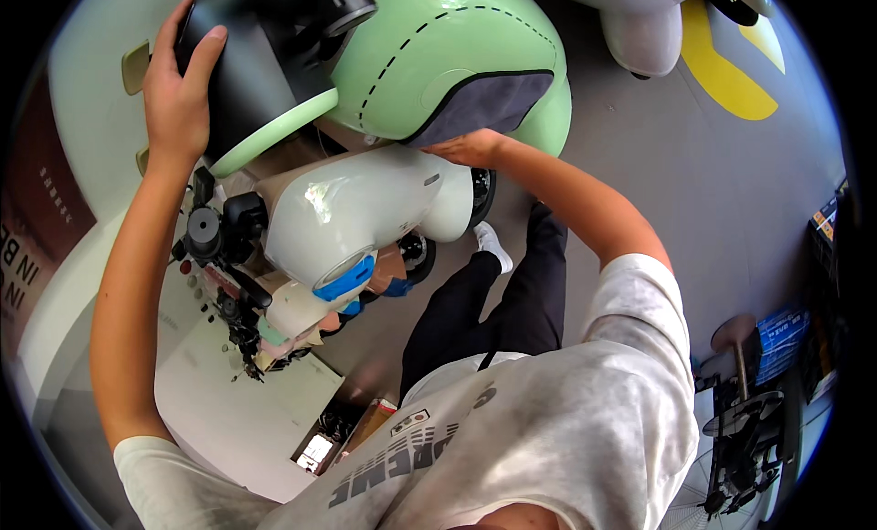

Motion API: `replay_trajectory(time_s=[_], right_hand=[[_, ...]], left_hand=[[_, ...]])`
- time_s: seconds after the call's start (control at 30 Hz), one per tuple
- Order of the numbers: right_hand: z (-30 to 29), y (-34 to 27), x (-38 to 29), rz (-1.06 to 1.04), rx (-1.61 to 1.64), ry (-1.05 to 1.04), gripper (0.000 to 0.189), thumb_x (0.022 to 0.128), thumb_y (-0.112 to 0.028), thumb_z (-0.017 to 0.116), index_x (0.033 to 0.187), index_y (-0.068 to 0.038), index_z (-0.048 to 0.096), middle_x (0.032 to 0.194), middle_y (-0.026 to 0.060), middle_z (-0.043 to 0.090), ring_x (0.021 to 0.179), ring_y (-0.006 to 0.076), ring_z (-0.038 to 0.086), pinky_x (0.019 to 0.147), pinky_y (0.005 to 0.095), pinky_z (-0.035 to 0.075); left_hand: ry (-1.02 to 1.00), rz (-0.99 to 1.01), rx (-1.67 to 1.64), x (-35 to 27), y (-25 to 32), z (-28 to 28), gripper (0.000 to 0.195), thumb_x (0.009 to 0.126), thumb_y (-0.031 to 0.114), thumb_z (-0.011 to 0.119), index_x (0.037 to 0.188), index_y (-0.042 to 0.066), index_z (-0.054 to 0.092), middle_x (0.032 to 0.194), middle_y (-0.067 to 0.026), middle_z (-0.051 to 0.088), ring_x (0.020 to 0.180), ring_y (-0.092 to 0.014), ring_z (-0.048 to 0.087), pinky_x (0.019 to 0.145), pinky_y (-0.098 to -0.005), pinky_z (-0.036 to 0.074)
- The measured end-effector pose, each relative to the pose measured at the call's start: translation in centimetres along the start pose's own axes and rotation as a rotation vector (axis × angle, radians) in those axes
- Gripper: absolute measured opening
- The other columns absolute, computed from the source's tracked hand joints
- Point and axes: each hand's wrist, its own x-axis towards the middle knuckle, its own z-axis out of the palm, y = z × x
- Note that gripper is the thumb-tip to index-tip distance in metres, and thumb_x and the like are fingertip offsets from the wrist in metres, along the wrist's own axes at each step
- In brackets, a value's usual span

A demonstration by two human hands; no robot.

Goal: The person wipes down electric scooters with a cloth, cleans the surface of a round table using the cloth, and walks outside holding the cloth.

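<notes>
My left hand [179,98] grips the edge of a glossy black part [236,71] with a pale green rim, thumb on its face and fingers around its side. My right hand [469,148] is at the lower corner of a grey cloth [486,105] with a dark edge. This cloth lies against the pale green body [411,43] of a scooter, which has a black dashed line. The right fingertips are partly hidden. Just below is a white scooter [349,194], close to my right hand.
Several more scooters stand in a row, with black handlebars [205,232] on the left. A white scooter part [644,33] is at the upper right, near a yellow marking [719,78] on the grey floor [671,187]. A blue box [781,341] sits at the right edge.
</notes>
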Motion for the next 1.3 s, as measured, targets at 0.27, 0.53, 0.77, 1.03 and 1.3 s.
replay_trajectory(time_s=[0.27, 0.53, 0.77, 1.03, 1.3], right_hand=[[-12.5, 5.4, 3.4, 0.449, -0.026, 0.562, 0.054, 0.093, -0.024, 0.053, 0.146, -0.013, 0.049, 0.158, 0.0025, 0.039, 0.147, 0.0226, 0.033, 0.118, 0.0375, 0.032], [-15.9, -0.7, 8.2, 0.590, 0.661, 0.951, 0.030, 0.086, -0.013, 0.068, 0.116, -0.006, 0.066, 0.134, 0.0080, 0.063, 0.127, 0.0272, 0.057, 0.108, 0.0448, 0.044], [-21.1, -12.9, 14.6, 0.702, 1.408, 1.000, 0.033, 0.102, -0.012, 0.049, 0.127, 0.005, 0.059, 0.131, 0.0211, 0.063, 0.126, 0.0367, 0.058, 0.109, 0.0417, 0.041], [-22.3, -17.3, 20.0, 0.688, 1.352, 0.980, 0.028, 0.100, -0.014, 0.054, 0.123, 0.000, 0.064, 0.138, 0.0206, 0.057, 0.135, 0.0405, 0.048, 0.117, 0.0491, 0.031], [-21.3, -16.5, 22.6, 0.662, 1.290, 0.893, 0.032, 0.103, -0.017, 0.051, 0.128, -0.002, 0.063, 0.144, 0.0202, 0.054, 0.143, 0.0382, 0.040, 0.121, 0.0488, 0.020]], left_hand=[[-0.005, 0.129, 0.177, 1.1, 1.0, 0.5, 0.057, 0.091, 0.029, 0.063, 0.138, -0.001, 0.051, 0.127, -0.0235, 0.061, 0.119, -0.033, 0.057, 0.106, -0.0374, 0.040], [0.141, 0.136, 0.272, 1.3, 1.3, 0.6, 0.057, 0.085, 0.038, 0.065, 0.129, 0.002, 0.058, 0.127, -0.0249, 0.062, 0.118, -0.040, 0.059, 0.102, -0.0430, 0.046], [-0.109, -0.012, 0.095, 1.0, 0.5, 0.3, 0.088, 0.087, 0.049, 0.062, 0.148, -0.009, 0.034, 0.143, -0.0330, 0.047, 0.136, -0.043, 0.044, 0.115, -0.0425, 0.035], [0.487, 0.497, -0.188, -25.5, 0.4, -9.5, 0.029, 0.087, 0.003, 0.054, 0.115, -0.005, 0.054, 0.104, -0.0156, 0.058, 0.093, -0.025, 0.054, 0.085, -0.0346, 0.045], [0.535, -0.391, -0.263, -42.9, -11.5, 1.7, 0.034, 0.083, 0.003, 0.068, 0.116, 0.000, 0.058, 0.134, -0.0154, 0.055, 0.122, -0.034, 0.052, 0.102, -0.0412, 0.044]])
